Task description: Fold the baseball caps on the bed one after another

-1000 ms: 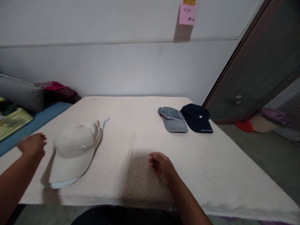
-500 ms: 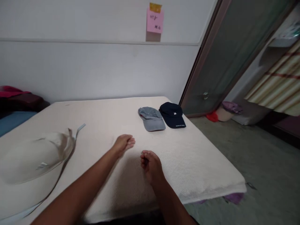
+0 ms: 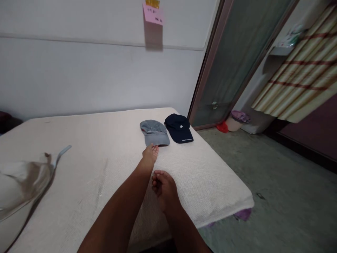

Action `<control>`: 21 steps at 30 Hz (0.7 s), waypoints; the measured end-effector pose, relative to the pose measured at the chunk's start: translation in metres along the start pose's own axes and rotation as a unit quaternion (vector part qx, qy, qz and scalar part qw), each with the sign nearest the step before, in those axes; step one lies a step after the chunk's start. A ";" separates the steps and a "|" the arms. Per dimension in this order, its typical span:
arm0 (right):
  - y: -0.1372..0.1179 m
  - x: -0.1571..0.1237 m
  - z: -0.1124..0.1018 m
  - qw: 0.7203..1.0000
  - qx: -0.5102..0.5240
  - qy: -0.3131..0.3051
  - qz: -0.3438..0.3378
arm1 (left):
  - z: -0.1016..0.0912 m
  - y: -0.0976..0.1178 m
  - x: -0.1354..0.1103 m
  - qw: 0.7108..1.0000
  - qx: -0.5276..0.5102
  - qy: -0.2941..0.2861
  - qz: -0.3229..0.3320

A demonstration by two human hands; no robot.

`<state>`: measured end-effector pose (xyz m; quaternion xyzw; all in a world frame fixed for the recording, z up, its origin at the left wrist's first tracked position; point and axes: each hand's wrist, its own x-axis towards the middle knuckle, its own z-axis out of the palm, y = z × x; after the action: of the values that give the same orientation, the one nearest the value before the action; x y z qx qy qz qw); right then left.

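Note:
My left hand (image 3: pixel 151 152) reaches to the front edge of a grey baseball cap (image 3: pixel 154 130). Its thumb is at the edge of the brim, and its fingers, stretched out, point in just beneath it; the fingertips are partly hidden. The cap lies flat on a white bed cover (image 3: pixel 118 179). To its right rests a navy baseball cap (image 3: pixel 178 126) with small white lettering. My right hand (image 3: pixel 164 188) hovers over the bed nearer to me, fingers curled in and nothing seen in them.
A large cream cap (image 3: pixel 18 196) is cut off by the left edge. Behind the bed is a white wall (image 3: pixel 92 77) with a pink note (image 3: pixel 153 14). Right of the bed are a sliding door (image 3: pixel 226 66), a bin (image 3: pixel 233 123) and the floor (image 3: pixel 276 200).
My left hand has moved forward to the grey cap's brim. My right hand keeps its curled pose. The view has turned right, so less of the cream cap shows. Both caps lie unmoved.

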<state>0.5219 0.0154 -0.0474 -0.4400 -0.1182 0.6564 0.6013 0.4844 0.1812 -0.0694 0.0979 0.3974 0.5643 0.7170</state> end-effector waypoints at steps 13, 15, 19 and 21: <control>-0.016 0.012 -0.009 0.999 0.011 0.042 0.023 | -0.114 0.055 -0.169 0.997 0.036 -0.069 -0.028; -0.020 0.011 -0.008 0.999 -0.006 -0.004 0.035 | -0.136 0.055 -0.198 0.985 0.097 -0.134 -0.053; -0.018 0.003 -0.005 0.992 -0.044 -0.101 0.066 | -0.168 0.055 -0.226 0.944 0.197 -0.224 -0.140; -0.014 -0.003 -0.001 0.986 -0.054 -0.148 0.061 | -0.174 0.060 -0.223 0.947 0.180 -0.224 -0.146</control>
<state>0.5313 0.0161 -0.0372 -0.3763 -0.2139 0.7426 0.5111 0.3111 -0.0499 -0.0472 0.2896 0.3312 0.3360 0.8328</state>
